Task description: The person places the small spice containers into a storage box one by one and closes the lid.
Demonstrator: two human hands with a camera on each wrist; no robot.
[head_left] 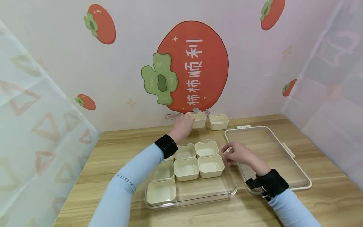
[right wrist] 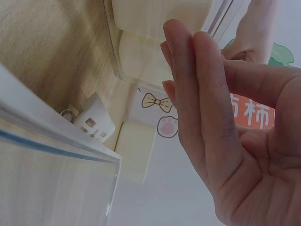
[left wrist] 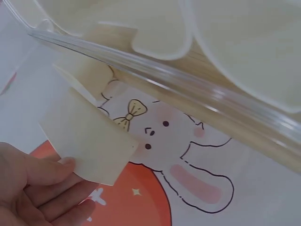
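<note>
My left hand (head_left: 182, 126) pinches a small cream box (head_left: 199, 119) by its side, above the table's back edge; the left wrist view shows the thumb on the box wall (left wrist: 89, 141). Another cream box (head_left: 218, 122) stands just right of it. In front, a clear tray (head_left: 204, 190) holds several cream boxes in rows, one of them a front-left box (head_left: 161, 191). My left forearm hides part of the tray's left side. My right hand (head_left: 239, 153) hovers by the tray's right edge with loosely bent fingers (right wrist: 211, 103) and nothing in it.
A clear lid (head_left: 263, 148) with a cream rim and side clips lies right of the tray on the wooden table (head_left: 113, 157). A small white house-shaped thing (right wrist: 95, 118) is near the lid in the right wrist view. A printed backdrop (head_left: 122, 72) rises behind the table.
</note>
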